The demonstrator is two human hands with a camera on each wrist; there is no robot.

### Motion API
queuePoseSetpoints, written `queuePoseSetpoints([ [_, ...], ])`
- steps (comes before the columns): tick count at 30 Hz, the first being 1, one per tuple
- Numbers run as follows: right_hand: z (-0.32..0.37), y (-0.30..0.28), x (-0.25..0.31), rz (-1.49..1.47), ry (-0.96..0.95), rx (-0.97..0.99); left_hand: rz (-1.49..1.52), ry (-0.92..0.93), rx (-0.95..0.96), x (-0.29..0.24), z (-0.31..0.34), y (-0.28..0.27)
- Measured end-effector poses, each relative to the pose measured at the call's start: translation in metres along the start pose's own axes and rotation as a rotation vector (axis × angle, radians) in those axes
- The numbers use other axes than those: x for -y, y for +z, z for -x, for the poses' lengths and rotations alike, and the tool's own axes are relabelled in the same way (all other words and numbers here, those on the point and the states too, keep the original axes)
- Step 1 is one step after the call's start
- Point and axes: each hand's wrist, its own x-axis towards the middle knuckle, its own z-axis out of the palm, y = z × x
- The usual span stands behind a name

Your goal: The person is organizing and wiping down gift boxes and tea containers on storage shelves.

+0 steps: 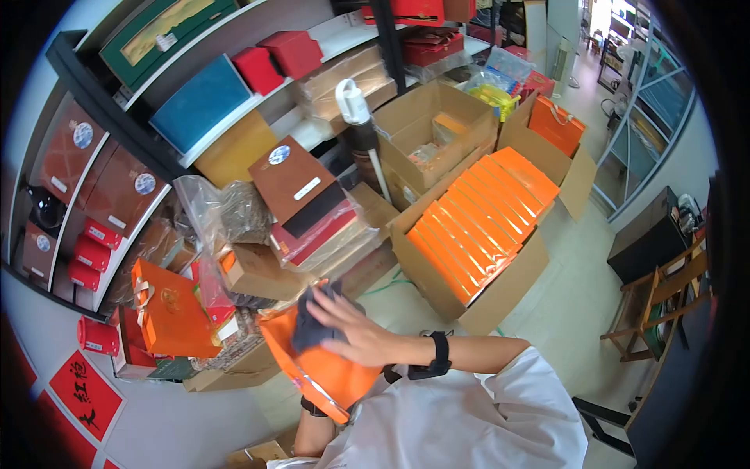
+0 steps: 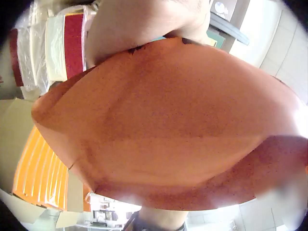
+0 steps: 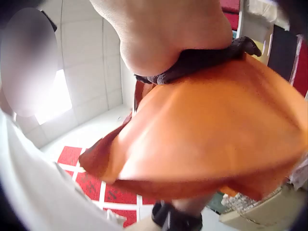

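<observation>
In the head view my right hand (image 1: 351,328), fingers spread and fairly straight, presses a dark grey cloth (image 1: 308,336) against an orange gift bag (image 1: 344,379). The bag is held tilted in front of the white shirt. My left forearm comes up from below and passes behind it, so the left fingers are hidden there. From the right wrist, the heel of the right hand lies over the dark cloth (image 3: 207,63) on the broad orange face of the bag (image 3: 211,130). In the left wrist view, the left hand (image 2: 144,29) meets the top edge of the bag (image 2: 173,110).
An open carton (image 1: 508,293) packed with a row of orange bags (image 1: 484,219) stands ahead right. Another orange bag (image 1: 176,313) leans at left among boxes. Behind are shelves with brown, red and blue boxes (image 1: 201,104). A wooden chair (image 1: 664,297) is far right.
</observation>
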Motion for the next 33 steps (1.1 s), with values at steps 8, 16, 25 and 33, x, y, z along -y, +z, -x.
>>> queuePoseSetpoints([
  [8, -0.001, -0.050, -0.034, -0.044, 0.133, -0.179, -0.025, -0.176, 0.062, 0.029, -0.060, 0.020],
  [16, 0.025, -0.069, -0.060, -0.040, 0.276, -0.237, -0.005, -0.337, 0.101, 0.044, -0.102, 0.027],
  [25, 0.072, -0.046, -0.028, 0.135, 0.347, -0.182, 0.025, -0.472, 0.191, 0.003, -0.137, 0.018],
  [33, 0.003, -0.070, -0.054, -0.014, 0.395, -0.438, 0.134, -0.498, 0.253, -0.018, -0.150, -0.002],
])
